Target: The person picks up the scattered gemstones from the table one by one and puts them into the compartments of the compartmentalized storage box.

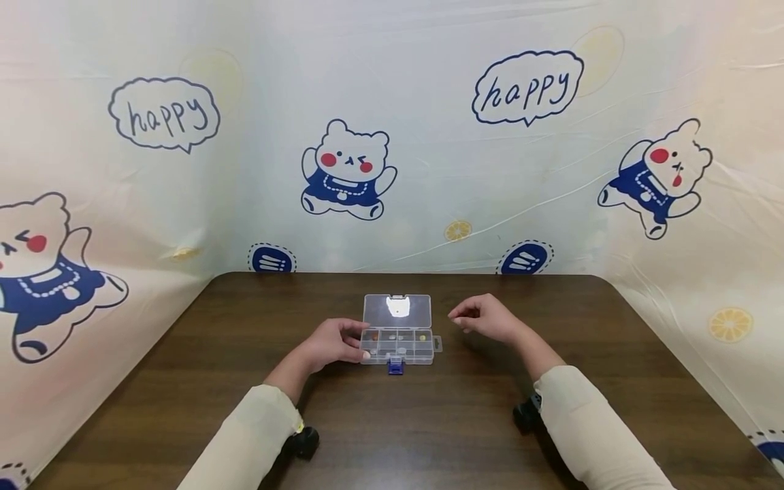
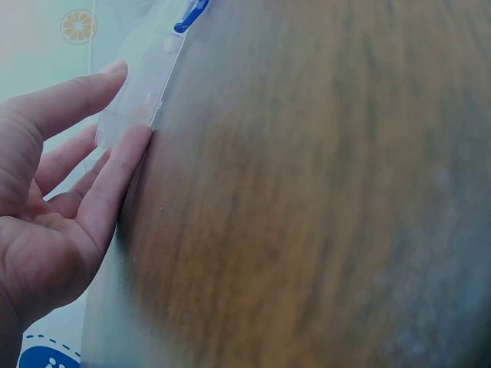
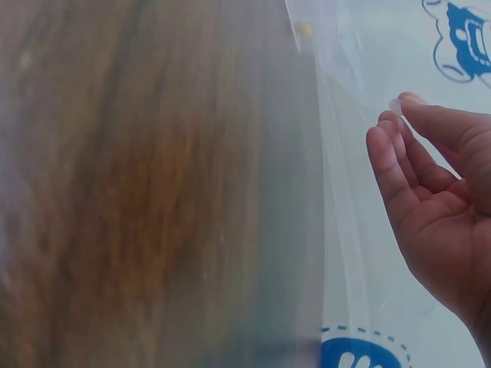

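A clear plastic compartment box (image 1: 397, 346) lies on the table with its lid (image 1: 397, 312) raised at the back and a blue latch (image 1: 395, 366) at the front. Small pieces sit in several compartments: an orange-red one (image 1: 375, 336) at back left, a yellow one (image 1: 422, 337) at back right and whitish ones between. My left hand (image 1: 333, 342) holds the box's left end between thumb and fingers. Right of the box, my right hand (image 1: 488, 318) is raised above the table. Between its thumb and fingertip it pinches a tiny whitish, translucent piece (image 3: 395, 106), too small to name.
The dark brown wooden table (image 1: 294, 299) has a far edge close behind the lid. A patterned cloth (image 1: 429, 170) hangs behind and at both sides. A clear hanging tab (image 1: 437, 344) sticks out from the box's right end.
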### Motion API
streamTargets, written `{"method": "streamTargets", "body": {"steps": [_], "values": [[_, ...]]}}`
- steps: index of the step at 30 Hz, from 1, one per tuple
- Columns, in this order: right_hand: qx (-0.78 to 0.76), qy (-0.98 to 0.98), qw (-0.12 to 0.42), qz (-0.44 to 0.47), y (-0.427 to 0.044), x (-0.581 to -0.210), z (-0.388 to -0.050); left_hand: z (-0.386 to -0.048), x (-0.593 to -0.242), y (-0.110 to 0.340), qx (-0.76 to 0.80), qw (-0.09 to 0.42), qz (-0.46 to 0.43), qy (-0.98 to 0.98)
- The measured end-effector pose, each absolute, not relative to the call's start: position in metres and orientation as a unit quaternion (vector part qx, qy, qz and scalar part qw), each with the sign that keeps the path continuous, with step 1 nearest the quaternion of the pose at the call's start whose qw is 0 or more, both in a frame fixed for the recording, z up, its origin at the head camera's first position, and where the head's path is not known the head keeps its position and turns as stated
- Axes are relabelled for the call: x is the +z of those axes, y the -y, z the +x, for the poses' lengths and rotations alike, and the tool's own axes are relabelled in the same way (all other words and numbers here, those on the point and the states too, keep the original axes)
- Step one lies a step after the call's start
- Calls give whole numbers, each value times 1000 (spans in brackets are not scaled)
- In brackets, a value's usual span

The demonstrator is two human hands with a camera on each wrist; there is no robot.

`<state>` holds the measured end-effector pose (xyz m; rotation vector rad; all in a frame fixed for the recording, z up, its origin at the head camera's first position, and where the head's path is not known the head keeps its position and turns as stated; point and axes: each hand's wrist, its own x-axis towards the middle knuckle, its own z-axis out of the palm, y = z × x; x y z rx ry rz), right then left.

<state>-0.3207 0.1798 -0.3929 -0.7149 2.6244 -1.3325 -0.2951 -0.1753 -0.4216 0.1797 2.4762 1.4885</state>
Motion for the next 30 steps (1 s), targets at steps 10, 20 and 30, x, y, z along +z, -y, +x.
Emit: {"method": "streamTargets", "body": {"steps": [10, 20, 30], "values": [[-430, -870, 64, -234, -166, -386, -306, -295, -424, 175, 513, 132, 55, -846], [-422, -865, 65, -262, -156, -382, -297, -294, -425, 175, 511, 127, 58, -848], [-419, -861, 67, -279, -149, -378, -294, -294, -419, 173, 509, 123, 58, -850]]}}
